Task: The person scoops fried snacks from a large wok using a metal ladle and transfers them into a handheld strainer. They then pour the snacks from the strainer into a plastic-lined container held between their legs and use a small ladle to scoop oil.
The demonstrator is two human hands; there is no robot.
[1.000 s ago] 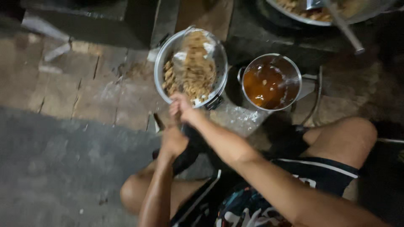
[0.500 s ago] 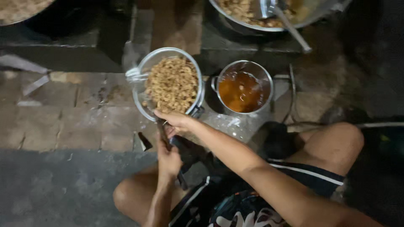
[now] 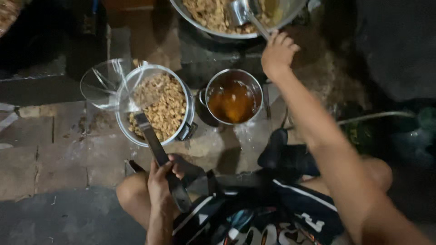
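While half a second back the right hand was held low near the left, it is now found raised to the long metal ladle handle in the large steel pan of fried crumbs — fingers loosely curled beside it, grip not confirmed. The left hand is clamped on a dark flat strap-like tool, its tip at the round steel bowl of fried crumbs; work seems shifted toward the big pan. Counted: one small steel pot of amber liquid, one clear plastic bag, two crumb vessels — all on the brick floor.
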